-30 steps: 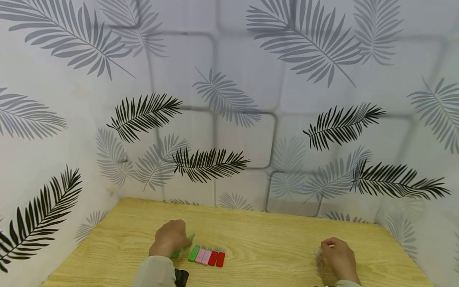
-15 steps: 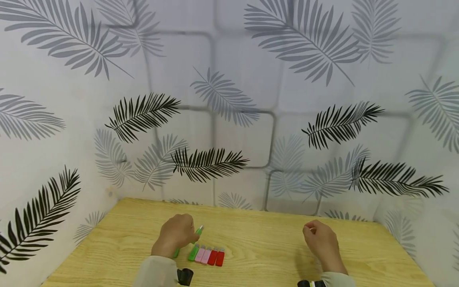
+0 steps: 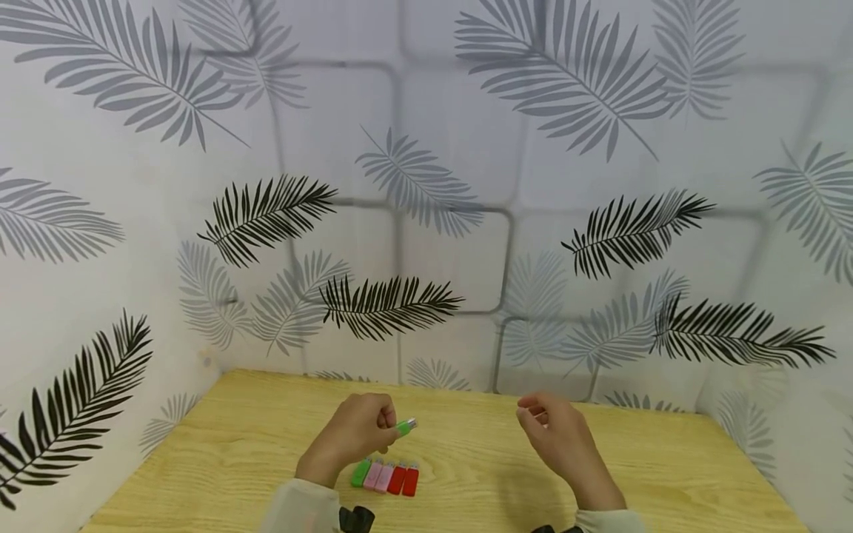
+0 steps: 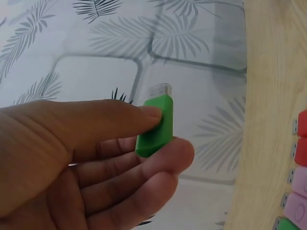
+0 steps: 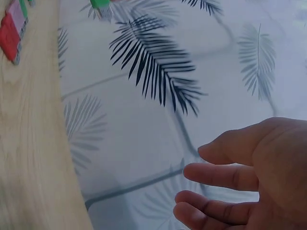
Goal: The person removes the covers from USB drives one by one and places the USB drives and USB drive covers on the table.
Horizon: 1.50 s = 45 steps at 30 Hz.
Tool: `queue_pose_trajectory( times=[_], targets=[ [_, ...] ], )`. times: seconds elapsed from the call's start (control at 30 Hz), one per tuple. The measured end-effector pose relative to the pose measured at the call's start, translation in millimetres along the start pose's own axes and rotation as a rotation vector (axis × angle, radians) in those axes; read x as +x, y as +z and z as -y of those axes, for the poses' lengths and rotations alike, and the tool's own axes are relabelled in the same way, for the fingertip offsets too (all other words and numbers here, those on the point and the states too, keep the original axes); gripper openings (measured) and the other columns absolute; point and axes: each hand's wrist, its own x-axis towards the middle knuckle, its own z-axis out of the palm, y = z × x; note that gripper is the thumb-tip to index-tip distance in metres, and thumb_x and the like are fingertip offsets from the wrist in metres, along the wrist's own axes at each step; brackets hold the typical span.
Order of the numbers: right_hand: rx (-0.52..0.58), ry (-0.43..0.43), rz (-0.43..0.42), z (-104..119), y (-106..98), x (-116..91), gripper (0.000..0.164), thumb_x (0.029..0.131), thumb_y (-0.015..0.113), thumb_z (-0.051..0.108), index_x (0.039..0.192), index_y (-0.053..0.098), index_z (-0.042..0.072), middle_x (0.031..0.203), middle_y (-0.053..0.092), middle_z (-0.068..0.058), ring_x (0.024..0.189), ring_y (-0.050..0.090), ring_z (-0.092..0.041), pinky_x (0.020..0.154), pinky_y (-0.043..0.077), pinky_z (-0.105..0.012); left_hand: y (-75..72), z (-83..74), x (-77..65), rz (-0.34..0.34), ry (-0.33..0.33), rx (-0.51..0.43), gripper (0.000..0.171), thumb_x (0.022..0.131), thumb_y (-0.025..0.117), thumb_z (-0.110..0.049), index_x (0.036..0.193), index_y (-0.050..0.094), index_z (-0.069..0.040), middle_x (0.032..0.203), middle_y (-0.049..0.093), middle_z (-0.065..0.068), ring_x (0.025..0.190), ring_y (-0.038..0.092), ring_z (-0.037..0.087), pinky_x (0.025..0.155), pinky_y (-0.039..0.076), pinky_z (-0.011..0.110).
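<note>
My left hand (image 3: 356,429) pinches a green USB flash drive (image 4: 156,124) between thumb and fingers, its metal plug pointing away from the palm. In the head view this drive (image 3: 404,427) is raised over the table. Near the left wrist, several capped-off drives lie side by side in a row: one green drive (image 3: 361,472), two pink drives (image 3: 378,476) and two red drives (image 3: 403,480). My right hand (image 3: 556,437) hovers to the right of the left hand, fingers loosely bent, with nothing between them in the right wrist view.
A light wood-grain table (image 3: 466,444) spreads beneath both hands. Behind it stands a pale backdrop (image 3: 453,259) with grey and black leaf prints, meeting the table's rear edge. Black wrist straps (image 3: 356,519) show at the sleeves.
My left hand has lifted the green flash drive and carried it right and up from beside the row. My right hand has moved left and away from the table's right side, toward the left hand.
</note>
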Motion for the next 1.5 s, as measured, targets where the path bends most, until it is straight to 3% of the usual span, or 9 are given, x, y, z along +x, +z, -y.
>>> queue_pose_trajectory(
  times=[0.4, 0.63, 0.93, 1.2, 1.5],
  targets=[
    [0.037, -0.12, 0.071, 41, -2, -11, 0.014, 0.093, 0.065, 0.018, 0.105, 0.069, 0.013, 0.103, 0.066, 0.001, 0.085, 0.06, -0.01, 0.074, 0.051, -0.032, -1.1, -21.4, 2.0, 0.085, 0.128, -0.057, 0.014, 0.089, 0.07, -0.01, 0.084, 0.056, -0.012, 0.073, 0.061, -0.005, 0.059, 0.058, 0.009, 0.056, 0.047, 0.024],
    [0.087, -0.281, 0.238, 63, -5, -23, 0.028, 0.09, 0.07, 0.024, 0.113, 0.066, 0.01, 0.097, 0.063, 0.004, 0.081, 0.062, -0.009, 0.072, 0.051, -0.026, -3.8, -39.9, -5.2, 0.113, 0.212, -0.006, 0.017, 0.087, 0.072, -0.01, 0.082, 0.056, -0.015, 0.075, 0.061, -0.01, 0.062, 0.056, 0.001, 0.059, 0.048, 0.02],
    [0.1, -0.311, 0.377, 80, -10, -33, 0.035, 0.091, 0.067, 0.032, 0.119, 0.064, 0.011, 0.101, 0.064, 0.005, 0.08, 0.059, -0.005, 0.07, 0.051, -0.027, -10.3, -62.2, -16.3, 0.115, 0.291, 0.084, 0.017, 0.088, 0.072, -0.011, 0.084, 0.056, -0.017, 0.077, 0.06, -0.013, 0.064, 0.055, -0.003, 0.061, 0.047, 0.018],
    [0.139, -0.405, 0.345, 86, -10, -39, 0.028, 0.093, 0.065, 0.027, 0.116, 0.065, 0.011, 0.098, 0.065, 0.006, 0.08, 0.06, -0.004, 0.069, 0.052, -0.026, -15.6, -68.7, -22.9, 0.067, 0.331, 0.107, 0.019, 0.088, 0.072, -0.013, 0.083, 0.054, -0.019, 0.071, 0.055, -0.015, 0.057, 0.048, -0.002, 0.056, 0.044, 0.018],
    [0.112, -0.414, 0.318, 87, -12, -37, 0.02, 0.093, 0.065, 0.028, 0.109, 0.068, 0.016, 0.097, 0.066, 0.008, 0.077, 0.06, -0.002, 0.067, 0.052, -0.025, -20.4, -77.3, -28.9, 0.058, 0.353, 0.099, 0.017, 0.09, 0.069, -0.016, 0.085, 0.054, -0.02, 0.07, 0.053, -0.015, 0.057, 0.046, -0.002, 0.056, 0.044, 0.017]
  ],
)
